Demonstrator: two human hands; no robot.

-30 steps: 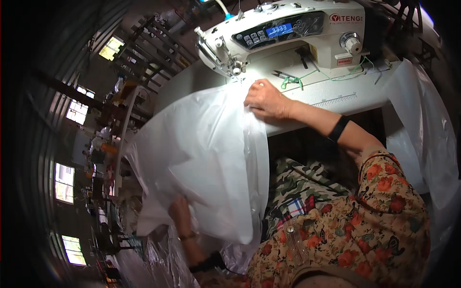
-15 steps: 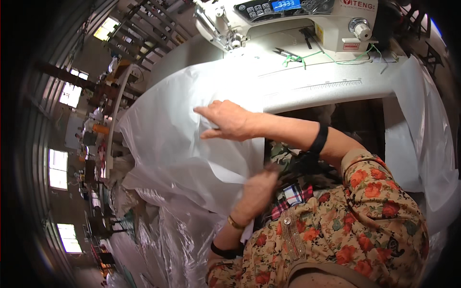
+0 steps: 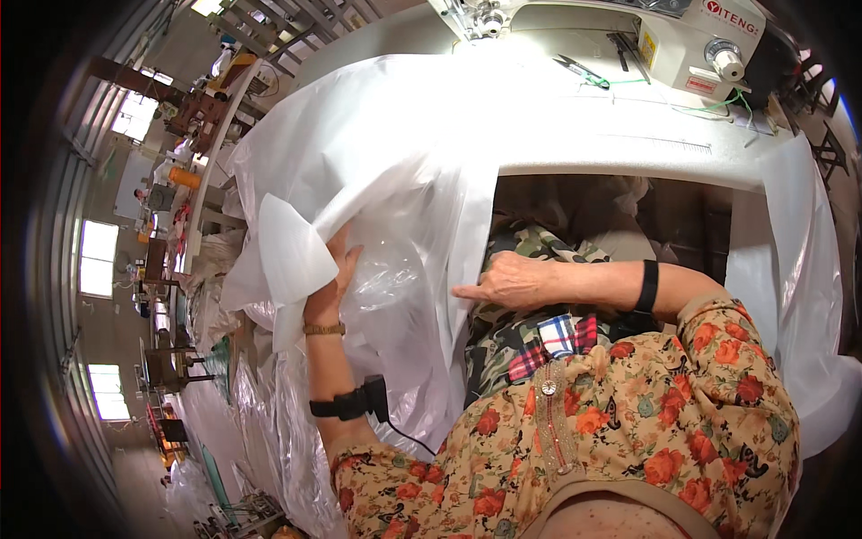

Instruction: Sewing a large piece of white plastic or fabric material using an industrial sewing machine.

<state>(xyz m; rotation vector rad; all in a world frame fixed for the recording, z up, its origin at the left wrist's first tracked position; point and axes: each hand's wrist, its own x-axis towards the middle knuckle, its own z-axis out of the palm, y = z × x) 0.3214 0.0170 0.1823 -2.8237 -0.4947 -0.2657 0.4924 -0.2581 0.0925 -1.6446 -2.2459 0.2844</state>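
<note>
Where covered by a turned-over flap (image 3: 292, 251) of white plastic sheet (image 3: 359, 135), cannot make out most fingers of the left hand (image 3: 343, 272), nor tell a grasp from plain support. See only a thumb standing apart, pointing upward beside a raised fold. On the right hand (image 3: 516, 280), find the index finger stretched out leftward, its tip at the sheet's right border, with the other fingers curled under; cannot tell whether pinching that border or merely touching it.

At the left wrist, note a gold-toned wristband (image 3: 325, 329), then a black band (image 3: 341, 404) nearer the elbow; around the right forearm, a second black band (image 3: 646, 286). Trace the sheet from between the hands up across the left part of the sewing table (image 3: 620, 135), with loose, shiny folds hanging in front. Under the right forearm, see camouflage cloth (image 3: 530, 242) over the lap, near a plaid patch (image 3: 561, 337) against a floral top (image 3: 620, 413).

Beyond, on the bright tabletop, see part of a white sewing machine (image 3: 673, 45), cut off by the upper edge; near its base, snips (image 3: 575, 67) with green thread (image 3: 595, 82). Off to the right, find another length of pale sheeting (image 3: 799, 287) hanging past the table's end. Far left, past crumpled clear plastic (image 3: 296, 440), see an orange object (image 3: 184, 177) and bright windows (image 3: 99, 259).
</note>
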